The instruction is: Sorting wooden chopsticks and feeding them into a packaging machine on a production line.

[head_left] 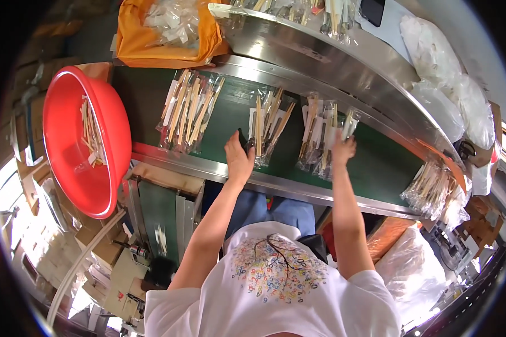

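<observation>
Clear packets of chopsticks and other slim utensils lie in bundles on the green conveyor belt [376,154]. My left hand [239,160] is at the left side of the middle bundle [269,123], thumb and fingers apart, with a small dark piece beside the fingertips. My right hand [343,149] is closed around the lower part of a clear utensil packet [349,124]. This packet is at the right side of another bundle [316,135]. Further left on the belt lies a larger bundle of packets [190,109].
A red basin [53,129] with loose utensils stands at the left. An orange bag [135,48] holds clear plastic behind the belt. A metal ledge [298,42] curves along the far side. More packets [431,188] are heaped at the right end.
</observation>
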`<move>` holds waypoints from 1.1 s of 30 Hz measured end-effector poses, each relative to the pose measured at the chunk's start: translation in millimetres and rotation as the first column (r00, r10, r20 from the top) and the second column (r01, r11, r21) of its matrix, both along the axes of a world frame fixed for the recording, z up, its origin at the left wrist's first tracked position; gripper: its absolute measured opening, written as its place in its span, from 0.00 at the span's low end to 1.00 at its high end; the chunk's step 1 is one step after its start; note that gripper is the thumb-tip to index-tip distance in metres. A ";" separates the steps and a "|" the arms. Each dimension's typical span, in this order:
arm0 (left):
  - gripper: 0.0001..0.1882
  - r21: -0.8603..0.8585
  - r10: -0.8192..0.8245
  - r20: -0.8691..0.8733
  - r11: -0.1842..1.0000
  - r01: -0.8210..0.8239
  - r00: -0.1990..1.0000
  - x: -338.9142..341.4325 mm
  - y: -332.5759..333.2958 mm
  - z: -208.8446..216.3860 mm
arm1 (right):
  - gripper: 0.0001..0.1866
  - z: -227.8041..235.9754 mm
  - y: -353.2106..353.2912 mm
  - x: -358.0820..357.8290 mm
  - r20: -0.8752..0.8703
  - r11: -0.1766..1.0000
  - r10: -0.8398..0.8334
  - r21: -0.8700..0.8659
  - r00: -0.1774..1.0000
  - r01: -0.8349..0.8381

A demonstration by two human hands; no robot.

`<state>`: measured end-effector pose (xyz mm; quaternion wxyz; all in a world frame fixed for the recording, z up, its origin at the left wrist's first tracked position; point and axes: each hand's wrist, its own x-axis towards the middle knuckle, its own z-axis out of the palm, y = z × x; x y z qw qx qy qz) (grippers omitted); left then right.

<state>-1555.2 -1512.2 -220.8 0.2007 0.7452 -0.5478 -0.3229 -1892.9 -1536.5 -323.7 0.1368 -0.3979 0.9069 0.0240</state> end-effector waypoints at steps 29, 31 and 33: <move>0.28 -0.124 -0.362 -0.136 0.930 0.347 0.922 -447.9 50.4 4.4 | 0.36 171.4 190.4 -653.4 -0.385 0.794 -0.464 -0.581 0.798 0.182; 0.32 -0.080 -0.526 -0.197 0.850 0.521 0.827 -533.3 57.5 -14.7 | 0.46 170.5 194.5 -701.9 -0.419 0.854 -0.460 -0.449 0.783 0.262; 0.34 -0.048 -0.610 -0.231 0.786 0.617 0.758 -605.3 61.5 -20.9 | 0.52 149.2 189.8 -712.1 -0.332 0.920 -0.369 -0.265 0.868 0.289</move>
